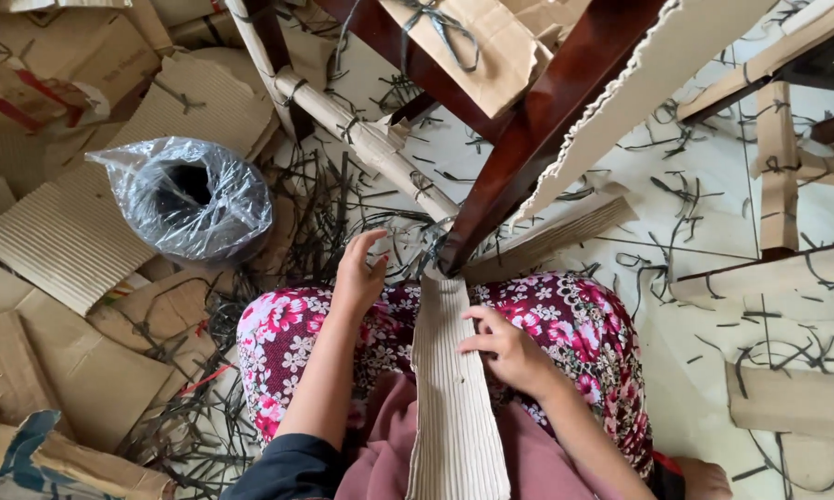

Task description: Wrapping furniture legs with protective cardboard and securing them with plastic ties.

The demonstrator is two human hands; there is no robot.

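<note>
I see a long strip of corrugated cardboard [454, 389] lying on the person's lap, over floral red-and-white fabric. Long axis runs near-vertical in the head view: near end toward the body at the bottom edge, far end pointing away, meeting the foot of a dark red-brown wooden leg [537, 130]. Flutes run along the length of the strip; colour pale tan, ribbed side up.

Right hand [509, 350] rests on the strip's right edge about mid-length. Its fingers [480, 324] are curled together, tips pressing the ribbed face; I can't tell if the thumb is under the edge, so a clamp isn't confirmed.

Left hand [359, 273] is just left of the strip's far end, fingers loosely apart and bent, holding nothing I can make out. Whether it touches the strip, I can't tell.

The wooden leg is glossy and slants up-right from the strip's tip. A second leg [366, 139] left of it is wrapped in tan cardboard, tied with dark strapping.

Left of the lap: a roll in crinkled clear plastic film [190, 194], dark core showing, sitting on cardboard sheets [65, 231], some ribbed, some flat brown. One flattened box top-left carries a red printed patch [14, 102]; another bottom-left has blue print [9, 454].

The pale tiled floor [713, 213] is littered with dark strap offcuts.
</note>
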